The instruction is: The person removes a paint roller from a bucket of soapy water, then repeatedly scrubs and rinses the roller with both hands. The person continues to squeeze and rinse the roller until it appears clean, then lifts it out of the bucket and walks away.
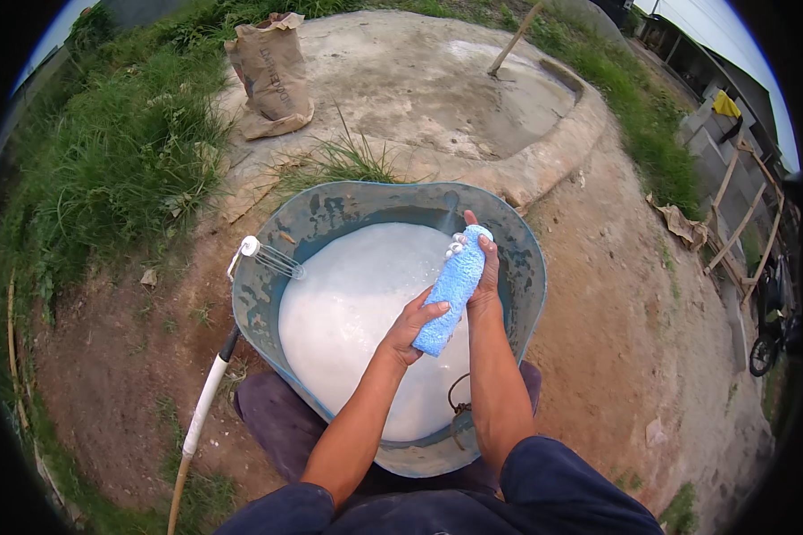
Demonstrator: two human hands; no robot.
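Note:
A fluffy light-blue paint roller cover (455, 292) is tilted in the air above a wide, worn blue tub (263, 308). My left hand (409, 328) is closed round its lower end. At the upper end my right hand (485, 278) grips it, with white-coated fingertips showing on its far side. White liquid (357, 294) fills much of the tub. A bare roller frame (275, 259) with a wire cage hangs over the tub's left rim. Its white-and-brown pole (202, 408) slants down outside the tub. A thin wire loop (459, 406) hangs inside the near right wall.
Beyond the tub, a brown paper sack (272, 80) stands on a concrete slab (375, 53). A wooden stick (515, 40) rises from the slab. Tall grass (125, 178) grows at left. On the right are a timber frame (740, 214), a block wall and a motorcycle (767, 343).

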